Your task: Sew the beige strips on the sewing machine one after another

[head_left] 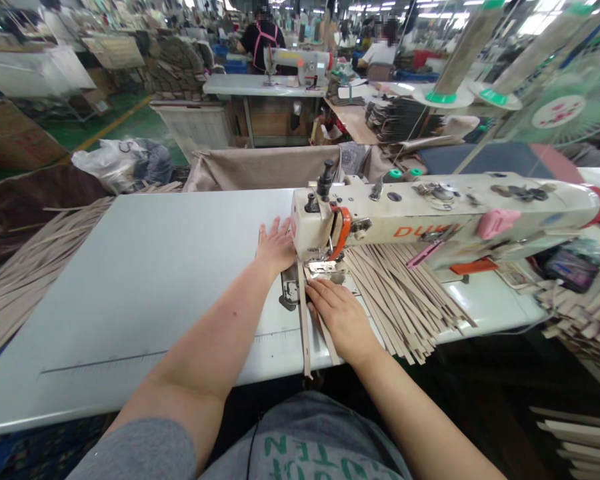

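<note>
Under right hand (341, 315), strip (304, 333), flat

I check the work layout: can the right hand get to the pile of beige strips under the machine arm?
Probably yes: the right hand lies flat on the table right beside the pile of strips, with nothing between them.

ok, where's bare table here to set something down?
Bare: the white table left of the left hand, out to the strip heap on its left edge. Crowded: around the sewing machine, where the right hand presses strips, and the strip pile beyond.
</note>
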A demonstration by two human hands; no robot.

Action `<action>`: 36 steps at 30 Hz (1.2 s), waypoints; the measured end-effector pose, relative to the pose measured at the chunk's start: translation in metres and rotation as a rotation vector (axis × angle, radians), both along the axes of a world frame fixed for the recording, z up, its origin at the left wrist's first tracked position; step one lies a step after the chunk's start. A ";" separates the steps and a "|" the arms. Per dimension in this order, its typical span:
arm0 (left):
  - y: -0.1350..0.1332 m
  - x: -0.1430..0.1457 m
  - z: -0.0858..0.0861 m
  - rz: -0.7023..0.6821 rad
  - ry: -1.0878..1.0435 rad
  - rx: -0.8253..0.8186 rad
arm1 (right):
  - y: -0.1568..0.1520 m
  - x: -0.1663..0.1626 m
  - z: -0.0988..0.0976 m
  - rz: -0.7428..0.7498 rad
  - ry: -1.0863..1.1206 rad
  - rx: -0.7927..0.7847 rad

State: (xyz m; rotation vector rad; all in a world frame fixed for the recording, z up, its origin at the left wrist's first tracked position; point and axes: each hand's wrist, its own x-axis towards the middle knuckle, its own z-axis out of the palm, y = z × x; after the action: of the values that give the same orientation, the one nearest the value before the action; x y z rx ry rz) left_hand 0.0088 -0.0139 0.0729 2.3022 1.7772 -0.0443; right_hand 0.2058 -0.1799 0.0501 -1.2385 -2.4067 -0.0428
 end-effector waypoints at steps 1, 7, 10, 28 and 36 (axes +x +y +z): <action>0.000 0.001 0.002 0.003 0.001 -0.014 | 0.000 0.000 0.000 -0.001 0.001 0.003; -0.003 0.003 0.007 0.026 -0.009 -0.039 | 0.000 -0.001 0.002 0.001 0.006 0.016; -0.003 0.004 0.006 0.043 -0.011 -0.047 | -0.001 -0.002 0.003 -0.001 0.009 0.019; 0.000 0.006 0.003 0.069 -0.066 -0.027 | -0.002 -0.002 0.002 -0.019 -0.013 0.010; 0.001 0.006 0.000 0.067 -0.064 -0.021 | -0.003 -0.002 0.001 -0.016 0.001 0.004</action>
State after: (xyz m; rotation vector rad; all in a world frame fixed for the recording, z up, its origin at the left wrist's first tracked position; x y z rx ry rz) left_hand 0.0148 -0.0128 0.0731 2.2029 1.8114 0.0216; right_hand 0.2036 -0.1824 0.0514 -1.2561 -2.3943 -0.0514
